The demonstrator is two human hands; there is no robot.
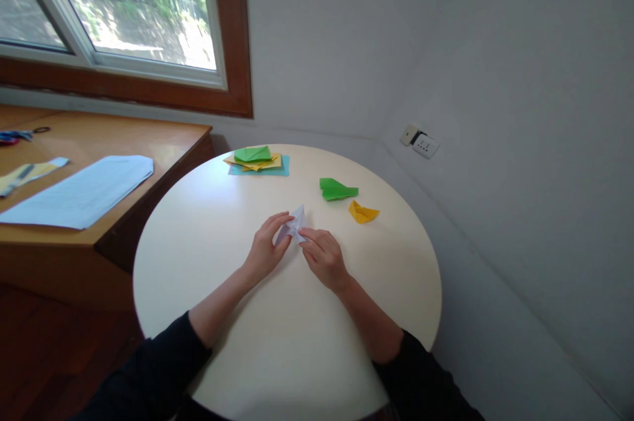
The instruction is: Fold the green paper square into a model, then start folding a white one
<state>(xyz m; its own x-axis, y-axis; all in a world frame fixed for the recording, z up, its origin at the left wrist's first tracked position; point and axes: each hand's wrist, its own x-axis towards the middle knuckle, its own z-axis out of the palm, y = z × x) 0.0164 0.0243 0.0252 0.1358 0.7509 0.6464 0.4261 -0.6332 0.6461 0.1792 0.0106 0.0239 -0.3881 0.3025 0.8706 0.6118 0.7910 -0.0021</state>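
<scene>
A small pale lilac folded paper piece (294, 225) sits at the middle of a round cream table (222, 209). My left hand (266, 249) pinches its left side, fingers curled over it. From the right, my right hand (323, 257) grips the piece with its fingertips. Both hands hold the paper just above or on the tabletop; I cannot tell which. A folded green paper shape (337, 189) and a folded yellow paper shape (362, 212) lie to the right, beyond my hands.
A stack of coloured paper sheets (257, 160) lies at the table's far edge. A wooden desk (148, 137) at the left carries a white sheet (84, 191). A grey wall with a socket (424, 144) curves round the right.
</scene>
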